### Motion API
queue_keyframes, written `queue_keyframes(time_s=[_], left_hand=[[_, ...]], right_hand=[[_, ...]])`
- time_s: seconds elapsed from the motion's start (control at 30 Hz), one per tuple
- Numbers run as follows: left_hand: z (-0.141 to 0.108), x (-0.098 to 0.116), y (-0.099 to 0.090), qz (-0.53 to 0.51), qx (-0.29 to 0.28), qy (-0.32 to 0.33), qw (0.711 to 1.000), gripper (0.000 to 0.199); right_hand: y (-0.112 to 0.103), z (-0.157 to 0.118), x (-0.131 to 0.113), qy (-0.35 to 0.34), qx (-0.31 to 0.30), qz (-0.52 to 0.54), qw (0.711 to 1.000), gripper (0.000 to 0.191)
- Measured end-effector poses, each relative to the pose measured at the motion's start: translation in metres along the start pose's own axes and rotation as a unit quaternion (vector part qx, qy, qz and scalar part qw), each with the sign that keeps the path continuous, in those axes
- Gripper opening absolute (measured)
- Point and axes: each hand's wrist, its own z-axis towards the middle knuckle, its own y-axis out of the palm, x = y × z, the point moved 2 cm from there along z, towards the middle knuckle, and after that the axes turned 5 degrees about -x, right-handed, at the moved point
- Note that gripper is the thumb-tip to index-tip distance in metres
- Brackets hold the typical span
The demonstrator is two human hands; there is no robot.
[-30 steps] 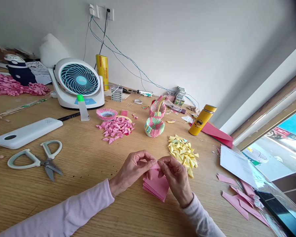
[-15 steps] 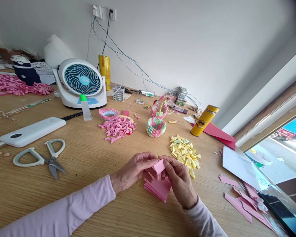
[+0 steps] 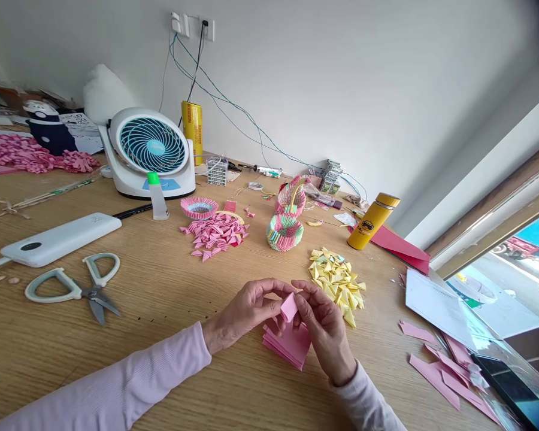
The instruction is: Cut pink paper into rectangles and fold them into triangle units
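Held the small folded pink paper [image 3: 289, 307] at the lower middle of the frame, just above the stack of pink sheets [image 3: 291, 350], probably for a short reach between stack and fingers. Pinched its left edge in the grip of the left hand [image 3: 240, 314], with thumb and fingertips pressed together across the layers, and its right edge in the grip of the right hand [image 3: 330, 326], with thumb in front and fingers curled behind. Gripped both edges at once, seemingly to stop the folds from springing open and to steady so light a piece off the desk [image 3: 184, 383]. Tilted the flat face towards the eyes, likely for a clear view of edges and creases. Had the yellow folded pieces [image 3: 336, 278] heaped just beyond the right hand, and the pink folded pieces [image 3: 215, 233] in a separate heap at the middle left, apparently sorted by colour for easy picking. Had the pink-rimmed bowl [image 3: 186, 211] right behind the pink heap and the green and pink basket [image 3: 284, 239] near the centre, both upright, perhaps set back for safety from moving arms. Had the scissors [image 3: 92, 293] lying with blades apart at the lower left, well away from the fingers, and the pink offcuts [image 3: 433, 378] scattered at the lower right, presumably aside from the good sheets.
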Motion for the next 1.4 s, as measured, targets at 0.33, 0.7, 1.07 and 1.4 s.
queue_keyframes(time_s=[0.33,0.7,1.07,1.4], left_hand=[[0.003,-0.012,-0.008,0.158,0.097,0.037,0.982,0.029],[-0.002,0.004,0.001,-0.020,0.046,-0.062,0.997,0.036],[0.000,-0.002,0.000,0.021,0.105,-0.011,0.994,0.039],[0.000,0.001,-0.001,0.123,0.088,0.012,0.988,0.044]], right_hand=[[-0.001,-0.004,-0.012,-0.093,0.014,-0.234,0.968,0.014],[-0.003,-0.008,-0.017,-0.272,0.045,-0.396,0.876,0.030],[-0.005,-0.007,-0.020,-0.266,0.053,-0.399,0.876,0.018],[-0.004,-0.002,-0.006,-0.023,0.053,-0.077,0.995,0.014]])
